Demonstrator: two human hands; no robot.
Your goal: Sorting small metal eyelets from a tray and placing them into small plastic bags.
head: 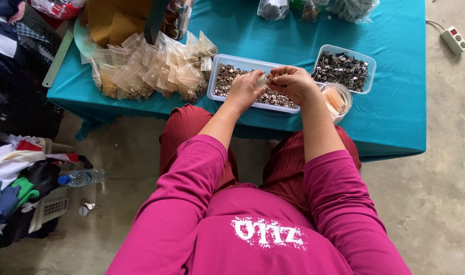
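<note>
Since I am watching through the head camera from afar, I list from largest to smallest.

Table: a low table under a teal cloth point(385, 117), bearing everything I care about here.

Bag pile: a heap of small clear plastic bags with brownish metal bits inside point(156, 74), to the left of the trays, some overlapping and close to the cloth's front edge.

Near tray: a long white rectangular plastic tray point(218, 76) filled with small round brass-coloured metal pieces point(227, 81); both hands hover right over its middle.

Far tray: a smaller clear rectangular tray of dark silvery metal clips point(343, 69), just right of the near tray, untouched.

Cup: a round clear plastic cup with orange-tan contents point(337, 99), touching the right wrist's side and sitting near the table's front edge.

Left hand: the left hand point(245, 89) is curled, fingertips pinched on a small clear plastic bag point(263, 80) held between the two hands above the near tray.

Right hand: the right hand point(293, 84) is closed in a loose fist, fingers meeting the same bag; whether it also holds metal pieces I cannot tell.

Risk, as I judge it: the right forearm could nudge the cup off the edge; the bag's mouth is small, so pieces may miss it, though most would fall back into the tray; a loose pinch could drop the bag.
</note>
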